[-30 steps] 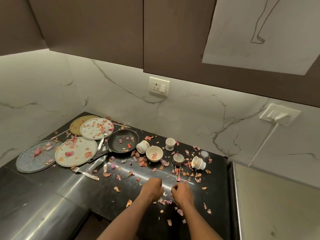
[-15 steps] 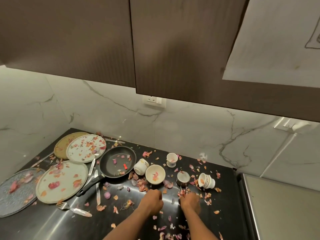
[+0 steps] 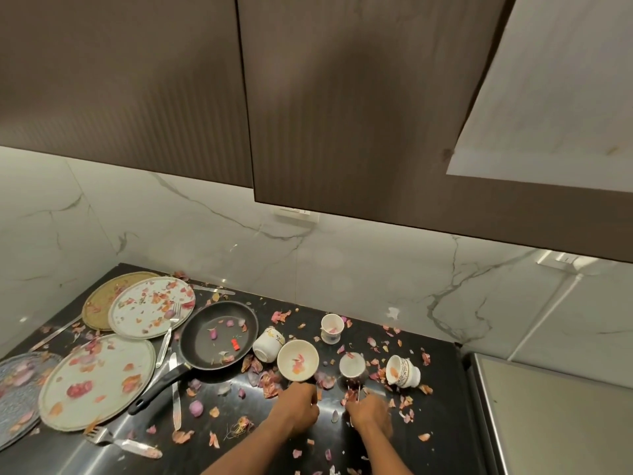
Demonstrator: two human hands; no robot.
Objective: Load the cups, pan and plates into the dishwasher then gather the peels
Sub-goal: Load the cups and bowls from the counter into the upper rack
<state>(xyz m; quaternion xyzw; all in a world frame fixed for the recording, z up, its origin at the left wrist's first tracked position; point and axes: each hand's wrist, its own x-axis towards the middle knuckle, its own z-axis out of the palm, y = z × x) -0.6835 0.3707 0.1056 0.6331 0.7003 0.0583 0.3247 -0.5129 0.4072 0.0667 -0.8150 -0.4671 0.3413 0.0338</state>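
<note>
Pretty messy scene: dark cabinets (image 3: 171,80) fill the top of the view, with a marble wall (image 3: 342,269) below and a black table (image 3: 442,450) carrying everything. Off to the right there's a steel appliance top (image 3: 555,419) butted against the table. On the left sit four plates: a cream one (image 3: 97,382) nearest, a grey patterned one (image 3: 17,395) under its left edge, a white one (image 3: 152,306) further back overlapping a gold one (image 3: 99,299). All are dotted with peels (image 3: 270,383), which are also scattered across the table. The pan (image 3: 219,335) sits just right of the white plate, handle pointing toward the camera, with a few peels and a small red bit inside. Right of the pan is a row of cups: one tipped on its side (image 3: 268,344) touching the pan's rim, a wide one (image 3: 297,359) upright beside it, a small one (image 3: 331,328) further back, a dark-bottomed one (image 3: 352,366), and a patterned one (image 3: 403,370) tilted over at the far right. A fork (image 3: 123,442) lies at the front left. The left hand (image 3: 298,407) is curled just in front of the wide cup, the right hand (image 3: 370,411) curled in front of the dark-bottomed one; blur makes it impossible to say whether either is pinching anything.
</note>
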